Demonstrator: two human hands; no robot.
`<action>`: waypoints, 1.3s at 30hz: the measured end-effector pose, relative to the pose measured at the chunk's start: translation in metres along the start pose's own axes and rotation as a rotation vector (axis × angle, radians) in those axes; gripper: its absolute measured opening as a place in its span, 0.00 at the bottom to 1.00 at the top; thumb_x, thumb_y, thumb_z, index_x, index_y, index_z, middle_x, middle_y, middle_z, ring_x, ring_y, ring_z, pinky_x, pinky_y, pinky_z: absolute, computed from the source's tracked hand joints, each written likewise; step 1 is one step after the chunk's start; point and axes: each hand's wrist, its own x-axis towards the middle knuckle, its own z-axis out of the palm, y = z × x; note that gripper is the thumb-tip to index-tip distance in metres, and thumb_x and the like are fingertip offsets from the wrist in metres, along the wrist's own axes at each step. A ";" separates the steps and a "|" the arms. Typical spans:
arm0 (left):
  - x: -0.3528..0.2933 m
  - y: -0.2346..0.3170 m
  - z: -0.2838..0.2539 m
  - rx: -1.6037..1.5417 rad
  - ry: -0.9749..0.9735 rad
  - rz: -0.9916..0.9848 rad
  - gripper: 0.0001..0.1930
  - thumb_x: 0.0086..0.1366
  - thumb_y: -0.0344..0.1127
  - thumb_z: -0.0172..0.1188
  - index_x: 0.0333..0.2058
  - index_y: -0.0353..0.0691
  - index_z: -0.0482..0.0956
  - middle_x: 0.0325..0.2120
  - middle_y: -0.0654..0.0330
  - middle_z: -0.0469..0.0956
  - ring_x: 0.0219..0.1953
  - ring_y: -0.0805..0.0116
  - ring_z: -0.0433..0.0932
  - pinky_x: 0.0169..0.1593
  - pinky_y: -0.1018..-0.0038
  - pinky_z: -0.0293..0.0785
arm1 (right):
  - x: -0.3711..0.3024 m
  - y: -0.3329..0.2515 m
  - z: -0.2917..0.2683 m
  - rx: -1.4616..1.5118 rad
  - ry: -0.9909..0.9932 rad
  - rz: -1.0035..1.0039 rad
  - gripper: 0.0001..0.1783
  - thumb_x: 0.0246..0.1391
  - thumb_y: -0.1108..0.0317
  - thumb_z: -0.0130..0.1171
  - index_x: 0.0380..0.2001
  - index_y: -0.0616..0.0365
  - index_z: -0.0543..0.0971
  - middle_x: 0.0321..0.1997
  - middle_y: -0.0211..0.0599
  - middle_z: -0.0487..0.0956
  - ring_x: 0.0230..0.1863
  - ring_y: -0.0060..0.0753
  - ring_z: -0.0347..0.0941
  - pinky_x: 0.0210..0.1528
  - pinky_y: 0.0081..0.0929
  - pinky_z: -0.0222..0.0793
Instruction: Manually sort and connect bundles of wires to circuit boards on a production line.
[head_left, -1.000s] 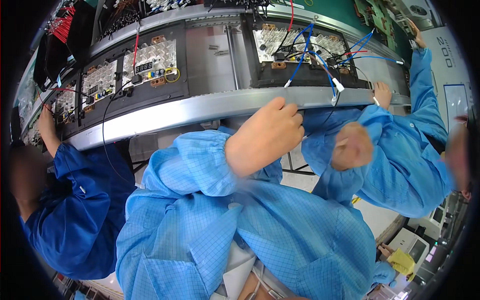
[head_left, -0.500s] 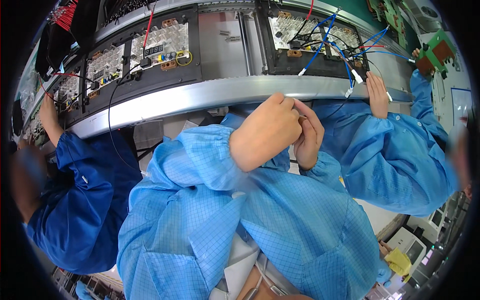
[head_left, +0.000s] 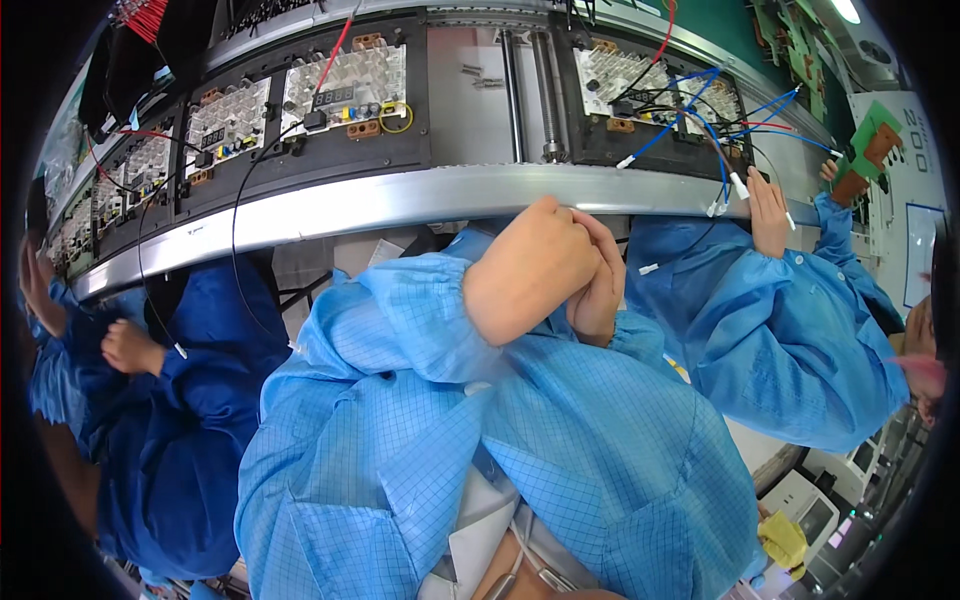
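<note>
My left hand (head_left: 528,268) is closed, its back toward me and its fingertips hidden on the far side. Against it lies my right hand (head_left: 600,295), fingers folded and pressed to the left one. Whatever the two might hold between them is hidden. Both hands hover at the near side of a silver metal rail (head_left: 450,200), in front of my blue checked smock (head_left: 480,440). Beyond the rail, a black tray (head_left: 415,135) carries circuit boards (head_left: 345,85) with clear round parts, a digit display and a yellow wire loop.
Farther right sits another circuit board (head_left: 625,85) with blue wires (head_left: 655,135) ending in white connectors. A co-worker's hand (head_left: 768,212) rests by them at the rail. At left, a co-worker in dark blue holds a closed hand (head_left: 132,347). Black wires (head_left: 237,210) hang over the rail.
My hands have folded closer together, the right fingers now tucked in. The left co-worker's hand has come off the boards. Boards and rail appear shifted slightly right and down in the view.
</note>
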 end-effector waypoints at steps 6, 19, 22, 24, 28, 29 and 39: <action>0.002 -0.036 -0.016 -0.450 -0.102 -0.096 0.04 0.44 0.33 0.59 0.19 0.41 0.79 0.19 0.56 0.77 0.24 0.56 0.76 0.27 0.64 0.70 | 0.003 0.010 0.002 0.178 -0.102 0.135 0.23 0.60 0.66 0.36 0.55 0.70 0.63 0.52 0.43 0.71 0.53 0.30 0.67 0.54 0.24 0.62; 0.011 -0.065 -0.019 -0.601 -0.276 -0.215 0.13 0.42 0.42 0.65 0.19 0.37 0.78 0.15 0.56 0.75 0.19 0.56 0.75 0.24 0.68 0.69 | 0.010 0.017 0.018 0.232 -0.142 0.285 0.23 0.61 0.62 0.36 0.55 0.67 0.58 0.15 0.29 0.63 0.13 0.18 0.56 0.17 0.16 0.53; 0.009 -0.064 -0.015 -0.587 -0.173 -0.197 0.13 0.44 0.43 0.65 0.18 0.37 0.77 0.14 0.56 0.74 0.19 0.56 0.74 0.24 0.67 0.68 | 0.007 0.013 0.020 0.220 -0.084 0.229 0.25 0.61 0.63 0.37 0.58 0.65 0.56 0.15 0.28 0.61 0.13 0.17 0.54 0.17 0.16 0.51; 0.007 -0.063 -0.014 -0.584 -0.095 -0.189 0.14 0.45 0.43 0.65 0.18 0.37 0.77 0.13 0.57 0.74 0.19 0.56 0.74 0.23 0.67 0.68 | 0.005 0.009 0.020 0.185 -0.001 0.192 0.24 0.60 0.63 0.37 0.58 0.63 0.57 0.15 0.27 0.60 0.13 0.17 0.53 0.17 0.16 0.51; 0.005 -0.056 -0.016 -0.530 0.195 -0.255 0.14 0.50 0.43 0.64 0.23 0.38 0.74 0.12 0.60 0.72 0.16 0.60 0.72 0.21 0.68 0.65 | 0.011 -0.002 0.020 0.159 0.058 -0.075 0.23 0.60 0.65 0.40 0.57 0.61 0.59 0.18 0.27 0.59 0.17 0.18 0.52 0.19 0.16 0.50; 0.005 -0.056 -0.018 -0.559 0.299 -0.323 0.14 0.51 0.42 0.64 0.25 0.38 0.73 0.12 0.61 0.71 0.15 0.62 0.71 0.20 0.69 0.64 | 0.014 -0.005 0.021 0.139 0.030 -0.219 0.22 0.60 0.65 0.40 0.56 0.61 0.60 0.19 0.28 0.60 0.18 0.19 0.53 0.19 0.17 0.51; -0.026 -0.072 -0.006 -0.868 0.538 -0.433 0.13 0.52 0.38 0.65 0.27 0.37 0.72 0.14 0.59 0.71 0.17 0.68 0.73 0.21 0.75 0.66 | 0.036 -0.034 0.065 -0.676 -0.531 -0.487 0.25 0.57 0.64 0.44 0.55 0.68 0.61 0.15 0.33 0.73 0.16 0.25 0.66 0.21 0.23 0.63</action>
